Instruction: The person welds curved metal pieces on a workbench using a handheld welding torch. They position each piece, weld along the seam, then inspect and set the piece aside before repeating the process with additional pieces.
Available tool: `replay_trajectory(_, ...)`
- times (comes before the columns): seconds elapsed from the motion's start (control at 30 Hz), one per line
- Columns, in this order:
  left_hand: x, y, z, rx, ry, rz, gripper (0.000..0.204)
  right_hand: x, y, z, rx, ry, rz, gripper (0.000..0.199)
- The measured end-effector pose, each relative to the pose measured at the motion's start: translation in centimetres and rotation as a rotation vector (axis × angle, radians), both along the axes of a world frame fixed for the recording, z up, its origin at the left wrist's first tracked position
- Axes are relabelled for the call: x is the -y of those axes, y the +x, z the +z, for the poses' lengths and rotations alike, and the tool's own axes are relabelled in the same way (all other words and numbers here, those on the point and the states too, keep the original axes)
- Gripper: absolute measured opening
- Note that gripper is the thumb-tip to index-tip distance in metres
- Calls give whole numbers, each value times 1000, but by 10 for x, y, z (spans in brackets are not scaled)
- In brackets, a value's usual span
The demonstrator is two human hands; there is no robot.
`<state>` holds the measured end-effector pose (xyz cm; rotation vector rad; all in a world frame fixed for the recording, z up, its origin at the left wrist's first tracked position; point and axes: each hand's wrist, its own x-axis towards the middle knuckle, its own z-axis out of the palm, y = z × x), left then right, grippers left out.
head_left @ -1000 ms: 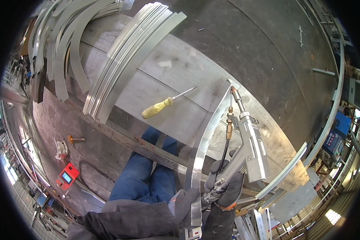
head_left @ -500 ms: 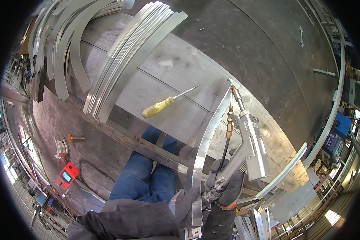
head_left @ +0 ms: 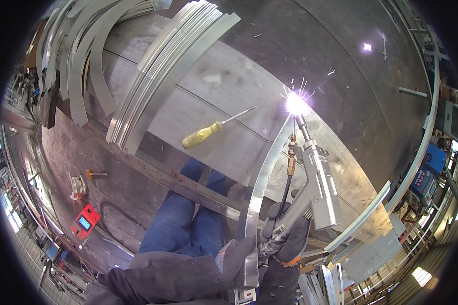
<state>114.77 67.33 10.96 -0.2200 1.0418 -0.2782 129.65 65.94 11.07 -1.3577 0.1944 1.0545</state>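
Observation:
My right hand, in a dark grey glove, is wrapped around the handle of a silver welding torch. The torch nozzle points away from me, and a bright white-violet arc with sparks burns at its tip, hiding the spot beneath. That spot is by the far end of a narrow curved metal strip, which stands on edge. My left hand, also gloved, grips the strip's near end; its fingertips are partly hidden. A flat metal sheet with a curved edge lies under the torch.
A yellow-handled screwdriver lies left of the strip. Beyond it sit a stack of curved strips and more loose strips. At left are a red device with a display and an orange-headed tool. Another curved strip is at right.
An arc has lit at the torch tip, throwing sparks, and a violet glare spot shows at the upper right. Both hands have stayed almost where they were.

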Motion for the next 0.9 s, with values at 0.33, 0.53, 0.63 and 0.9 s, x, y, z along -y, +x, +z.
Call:
replay_trajectory(0.33, -1, 2, -1, -39, -33, -55, 36, 10, -1, -5, -56, 30, -22, 75)
replay_trajectory(0.53, -19, 9, 18, -78, 98, -26, 36, 14, -1, -4, -61, 0, 0, 79)
replay_trajectory(0.63, -4, 1, 11, -54, 101, 147, 29, 17, -3, -2, -89, -5, -10, 80)
replay_trajectory(0.9, 27, -20, -12, 50, 75, 390, 24, 22, -6, 1, -84, -46, -14, 80)
